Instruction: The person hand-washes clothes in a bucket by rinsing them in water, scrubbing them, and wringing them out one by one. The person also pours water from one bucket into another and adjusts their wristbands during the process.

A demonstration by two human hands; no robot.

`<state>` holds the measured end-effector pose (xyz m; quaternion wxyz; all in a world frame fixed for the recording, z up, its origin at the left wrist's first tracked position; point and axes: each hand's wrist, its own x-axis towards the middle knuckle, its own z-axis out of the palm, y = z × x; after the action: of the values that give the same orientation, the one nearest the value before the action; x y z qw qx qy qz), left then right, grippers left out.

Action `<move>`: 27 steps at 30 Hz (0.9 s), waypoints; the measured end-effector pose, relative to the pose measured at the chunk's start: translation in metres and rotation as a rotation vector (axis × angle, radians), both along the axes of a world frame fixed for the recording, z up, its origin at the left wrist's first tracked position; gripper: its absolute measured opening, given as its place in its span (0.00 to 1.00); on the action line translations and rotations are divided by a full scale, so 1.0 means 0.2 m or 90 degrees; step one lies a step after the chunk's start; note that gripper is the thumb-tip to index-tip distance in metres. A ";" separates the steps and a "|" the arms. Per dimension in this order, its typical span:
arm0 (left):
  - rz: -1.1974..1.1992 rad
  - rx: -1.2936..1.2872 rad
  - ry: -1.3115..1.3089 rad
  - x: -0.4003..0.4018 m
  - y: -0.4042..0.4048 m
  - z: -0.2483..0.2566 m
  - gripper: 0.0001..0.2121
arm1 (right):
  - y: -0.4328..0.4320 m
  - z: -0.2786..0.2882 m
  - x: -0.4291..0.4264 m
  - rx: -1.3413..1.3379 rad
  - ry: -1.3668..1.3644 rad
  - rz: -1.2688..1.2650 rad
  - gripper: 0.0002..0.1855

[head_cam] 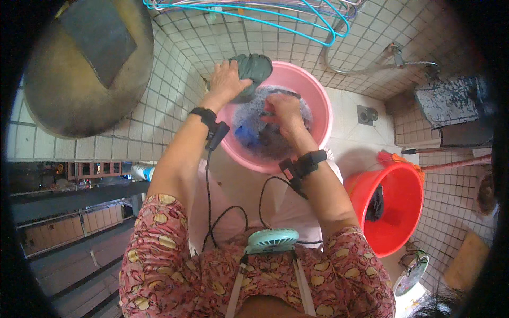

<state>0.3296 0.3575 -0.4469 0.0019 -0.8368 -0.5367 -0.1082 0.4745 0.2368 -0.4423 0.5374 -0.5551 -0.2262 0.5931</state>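
Observation:
A pink plastic basin with sudsy water stands on the tiled floor before me. At its left back rim my left hand grips a bunched dark green cloth, which partly overhangs the basin. My right hand is over the suds in the middle of the basin, fingers curled; whether it holds anything is unclear. A dark strip, perhaps of cloth or a brush, lies just behind its knuckles. Blue fabric and dark fabric are soaking in the water.
Right of the basin stands a red bucket with a dark cloth inside. A floor drain lies behind it. Blue hangers hang above the back wall, near a tap with a hose. A large round board stands at the left.

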 end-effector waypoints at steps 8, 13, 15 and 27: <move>-0.072 -0.027 -0.134 -0.02 -0.03 0.03 0.39 | 0.00 0.03 0.06 -0.004 0.022 -0.083 0.04; -0.144 -0.029 -0.127 -0.17 -0.02 -0.08 0.37 | 0.06 -0.02 0.28 -0.053 -0.024 -0.214 0.09; -0.137 -0.017 -0.126 -0.12 -0.05 -0.11 0.37 | 0.10 -0.08 0.31 -0.077 -0.140 -0.223 0.13; -0.129 0.064 -0.142 -0.09 -0.04 -0.17 0.35 | 0.29 -0.64 0.00 0.306 -0.855 0.623 0.18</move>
<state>0.3111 0.3493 -0.4802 -0.0264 -0.8682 -0.4405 -0.2269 0.4739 0.2956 -0.5695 0.0769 -0.4995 -0.8288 0.2402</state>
